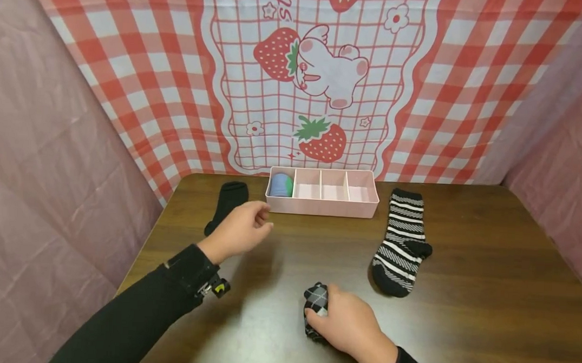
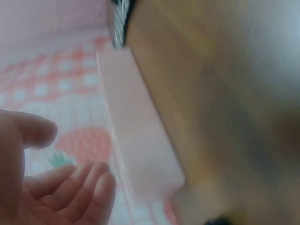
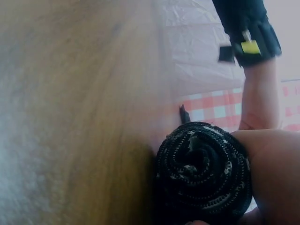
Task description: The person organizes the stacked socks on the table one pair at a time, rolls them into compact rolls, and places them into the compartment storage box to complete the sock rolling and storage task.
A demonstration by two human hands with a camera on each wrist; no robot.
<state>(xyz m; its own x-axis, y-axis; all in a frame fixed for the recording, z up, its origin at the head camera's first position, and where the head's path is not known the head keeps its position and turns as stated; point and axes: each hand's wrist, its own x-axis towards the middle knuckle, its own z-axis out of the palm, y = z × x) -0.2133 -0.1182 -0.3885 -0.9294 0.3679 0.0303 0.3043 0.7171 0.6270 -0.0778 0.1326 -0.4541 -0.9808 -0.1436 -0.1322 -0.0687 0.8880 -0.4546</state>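
Observation:
In the head view my right hand (image 1: pixel 352 320) grips a rolled sock (image 1: pixel 317 297) with a black and grey argyle pattern, low over the front middle of the table. The right wrist view shows the coiled end of this rolled sock (image 3: pixel 204 168). My left hand (image 1: pixel 240 231) is raised with loosely bent fingers and holds nothing. It is close to the front left corner of a pink divided box (image 1: pixel 321 207) and partly covers a black sock (image 1: pixel 233 198). The left wrist view shows the left hand (image 2: pixel 70 187) beside the pink box, thumb apart from the fingers.
A blue and green rolled sock (image 1: pixel 281 185) sits in the box's leftmost compartment. On the right of the wooden table (image 1: pixel 487 266) lies a black and white striped sock (image 1: pixel 400 243). A red checked cloth (image 1: pixel 169 73) hangs behind, with pink cloth (image 1: pixel 54 138) at the sides.

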